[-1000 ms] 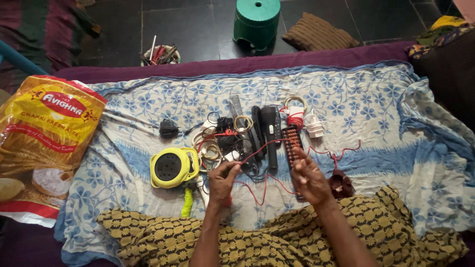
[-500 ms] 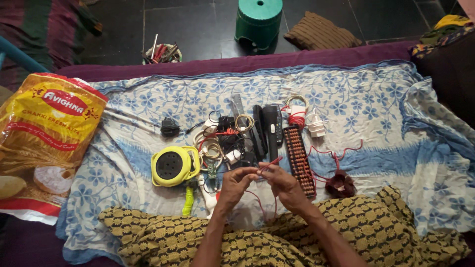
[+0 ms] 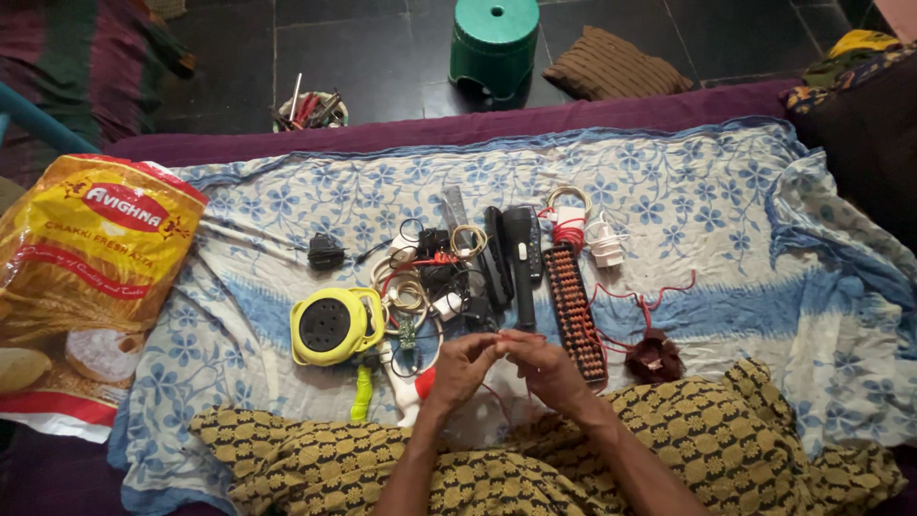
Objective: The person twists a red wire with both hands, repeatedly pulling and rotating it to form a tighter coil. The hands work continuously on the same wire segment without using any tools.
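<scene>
We note a blue-flowered cloth (image 3: 688,201) spread over the bed, with a yellow printed sack (image 3: 91,248) at its left edge and a yellow round socket box (image 3: 334,325) near the middle. Just right of centre lies a dark bead frame (image 3: 576,306). Before it, our left hand (image 3: 463,368) and right hand (image 3: 549,368) meet fingertip to fingertip, both pinched on a thin red wire (image 3: 497,397) trailing beneath them.

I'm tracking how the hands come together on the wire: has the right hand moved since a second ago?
Yes. The right hand has shifted left, off the abacus, and now meets the left hand on the red wire.
</scene>
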